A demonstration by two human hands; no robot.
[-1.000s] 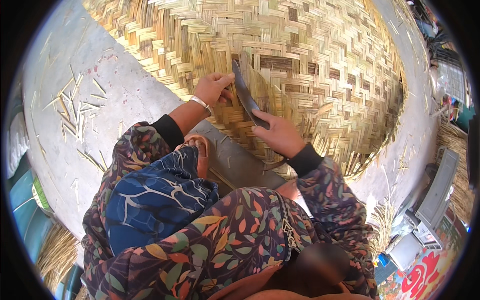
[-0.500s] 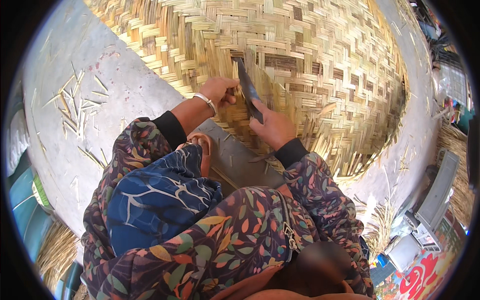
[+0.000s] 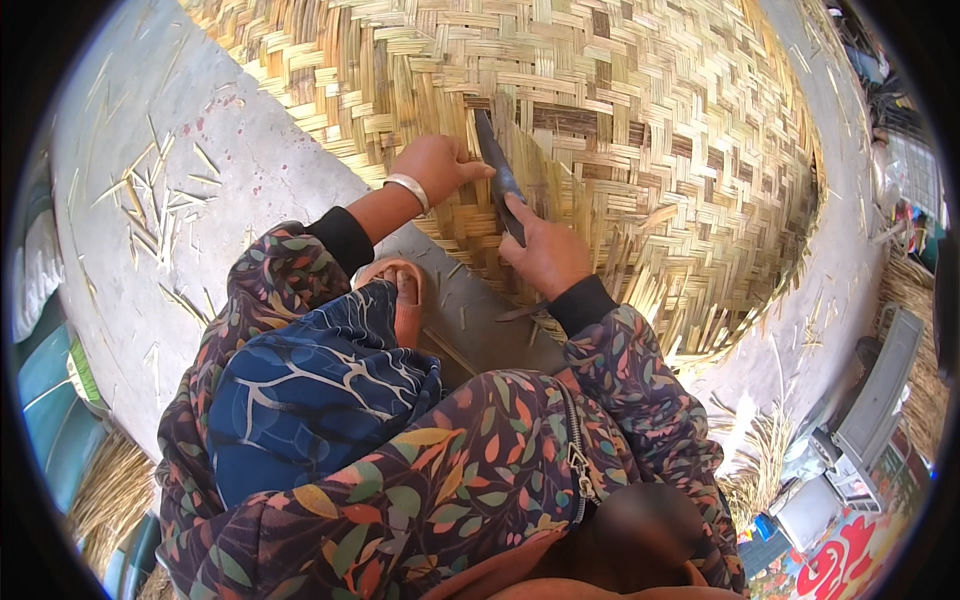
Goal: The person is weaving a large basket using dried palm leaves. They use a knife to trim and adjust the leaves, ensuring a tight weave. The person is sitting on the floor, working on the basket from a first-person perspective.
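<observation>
Gripping a blade (image 3: pixel 492 158) with the right hand (image 3: pixel 548 250): fingers wrapped round its near end, thumb along the flat. Blade is dark, thin, long and narrow, metal by the look of it, with a dull sheen mid-length. Far end sits at a small dark slot in the weave; pale flat strips lie just right of it.

Left hand (image 3: pixel 432 170) is just left of the blade, fingers curled, thumb and index drawn narrow at its side. Can't tell if they pinch a strip or touch metal. Smooth silvery bangle (image 3: pixel 408 190) on that wrist.

Both hands are over the lower middle of the mat (image 3: pixel 690 180): flat split strips, straw-yellow to brown, in a stepped twill weave. Straight edge runs diagonally on the left; lower right edge is rounded, ragged, with loose strip ends sticking out.

Closer in: black ribbed cuffs, leaf-print jacket (image 3: pixel 400 480) with metal zip, blue cloth (image 3: pixel 310 400) with pale branching lines, toes in a tan sandal (image 3: pixel 408 325).

Further out: smooth grey floor (image 3: pixel 270 170), thin stiff offcuts (image 3: pixel 155 205) scattered left. Dry straw (image 3: pixel 110 490) at lower left, blue-green plastic (image 3: pixel 60 420) above it.
</observation>
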